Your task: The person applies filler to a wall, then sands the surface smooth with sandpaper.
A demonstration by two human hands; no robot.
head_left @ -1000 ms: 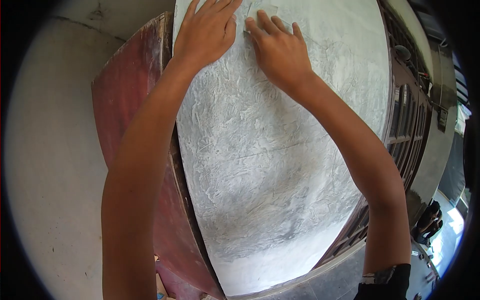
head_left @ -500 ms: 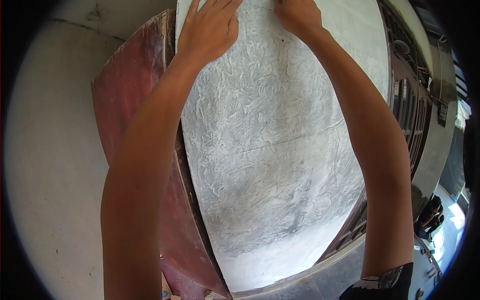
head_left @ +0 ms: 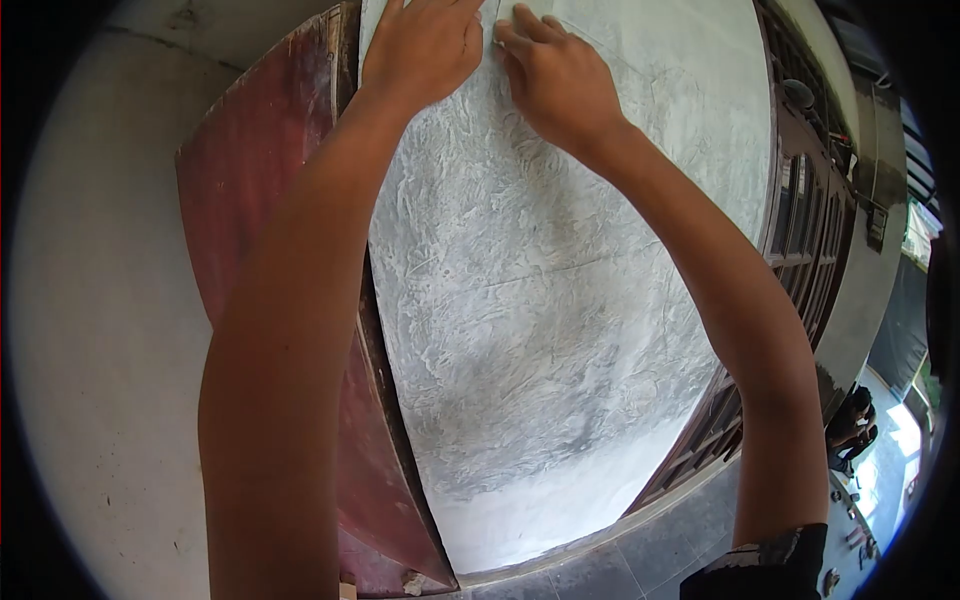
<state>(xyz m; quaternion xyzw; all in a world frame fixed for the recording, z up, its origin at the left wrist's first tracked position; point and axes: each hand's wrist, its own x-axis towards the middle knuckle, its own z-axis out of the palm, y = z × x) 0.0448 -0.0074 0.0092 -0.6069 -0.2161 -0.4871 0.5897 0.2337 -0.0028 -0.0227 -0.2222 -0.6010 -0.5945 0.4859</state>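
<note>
A tall wall surface (head_left: 560, 300) in white and grey, with a rough, wrinkled texture, fills the middle of the head view. My left hand (head_left: 428, 52) lies against its upper part, near the left edge, fingers stretched up and partly cut off by the frame's top. Just to the right, my right hand (head_left: 562, 85) is at the same surface, its fingers apart and slightly bent, pointing up and left. A thin vertical line runs on the surface between the two hands. Neither hand shows an object in it.
Left of the wall stands a dark red wooden panel (head_left: 255, 170) with a worn edge, beside a plain pale wall (head_left: 110, 300). Brown framed windows (head_left: 800, 220) line the right. Grey floor tiles (head_left: 650, 545) lie below. A person (head_left: 852, 428) sits far right near small scattered items.
My right hand has moved down and left, closer to my left hand, and its fingers now show. The left hand stays nearly in place. The view has shifted slightly.
</note>
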